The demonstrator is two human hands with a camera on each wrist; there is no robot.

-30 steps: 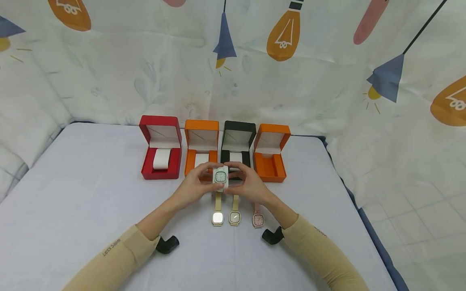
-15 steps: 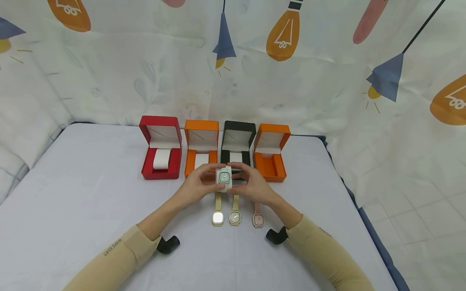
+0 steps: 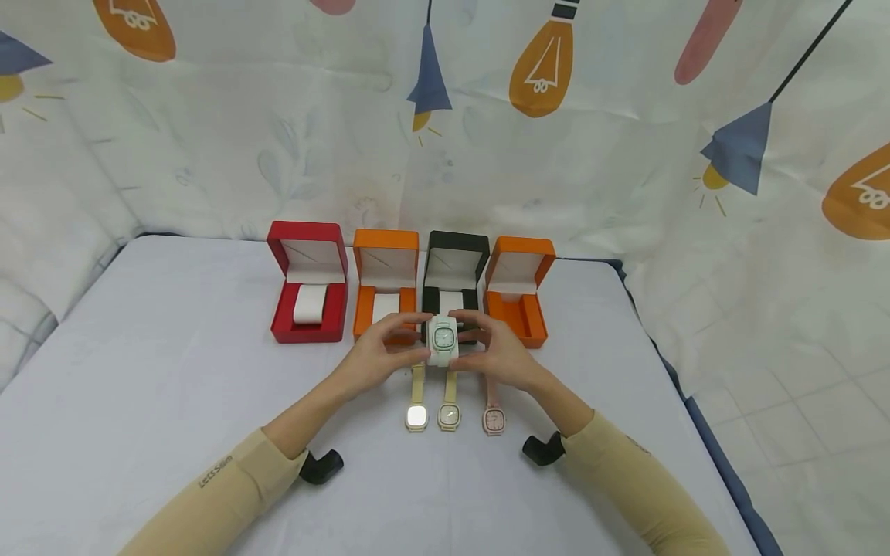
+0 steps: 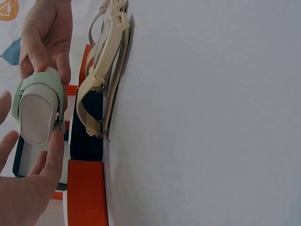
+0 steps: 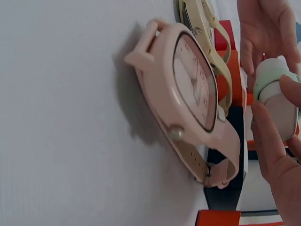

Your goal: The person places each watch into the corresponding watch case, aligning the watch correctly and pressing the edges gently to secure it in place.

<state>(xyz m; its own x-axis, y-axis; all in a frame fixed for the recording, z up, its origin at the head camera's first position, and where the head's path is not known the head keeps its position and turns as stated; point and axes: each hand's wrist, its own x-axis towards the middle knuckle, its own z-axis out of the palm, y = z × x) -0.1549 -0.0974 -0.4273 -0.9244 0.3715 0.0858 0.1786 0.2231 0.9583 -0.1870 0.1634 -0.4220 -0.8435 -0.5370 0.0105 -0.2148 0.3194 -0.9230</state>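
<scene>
A mint-green wristwatch (image 3: 443, 337), wrapped round a white watch cushion (image 4: 36, 117), is up off the table in front of the black box. My right hand (image 3: 497, 351) pinches it between thumb and fingers from the right. On the other side my left hand (image 3: 378, 347) has its fingers spread, fingertips close beside the cushion; in the right wrist view that hand (image 5: 268, 28) is apart from it. Below lie a gold watch with a shiny face (image 3: 416, 417), a second gold watch (image 3: 449, 415) and a pink watch (image 3: 494, 419), their upper straps partly hidden.
Along the back stand a red box (image 3: 306, 333), an orange box (image 3: 385, 238), a black box (image 3: 459, 241) and another orange box (image 3: 521, 245), lids up. White cushions show in the first three; the right orange box has none. A patterned curtain (image 3: 313, 139) hangs behind the white-covered table (image 3: 174, 347).
My right hand has moved to the right with the green watch and its cushion. My left hand held it too a second ago; its fingers have since come off, and it stays almost in place.
</scene>
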